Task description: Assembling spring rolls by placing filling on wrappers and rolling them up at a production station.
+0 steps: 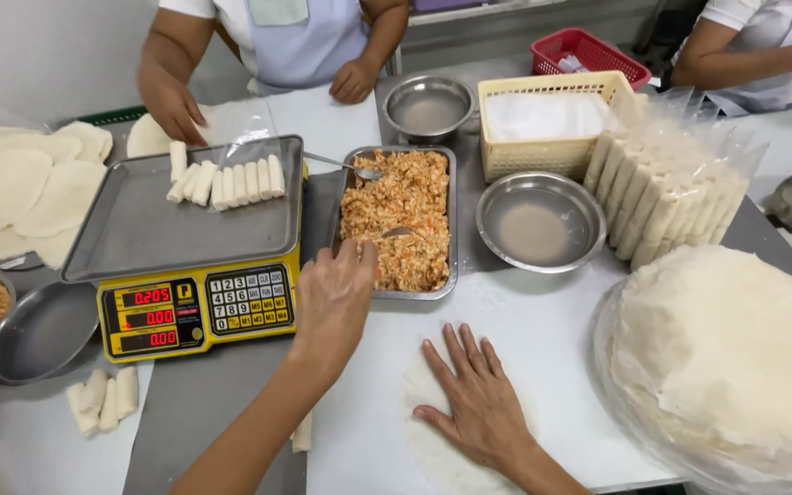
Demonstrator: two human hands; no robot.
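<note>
At six o'clock, your right hand (480,403) lies flat, fingers spread, pinning the wrapper (437,449) to the tabletop (543,321); your left hand (334,298), closed on a spoon (396,233), digs the filling tray (400,220) at twelve.

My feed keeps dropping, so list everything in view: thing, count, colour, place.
scale: one, yellow, left of centre, steel tray on top
rolls on scale: about nine, white, far end of its tray
filling tray: one, steel, orange-brown filling, centre
spoon: one, steel, at the filling tray's far-left corner
steel bowls: two right of and behind the filling, one at left
baskets: one cream, one red, far right
bagged rolls: one clear bag, white, right
wrapper stack: one, white, near right
loose wrappers: several, white, far left
co-workers: two, far side
left hand: grip on a utensil in the filling
right hand: flat on one wrapper
</note>
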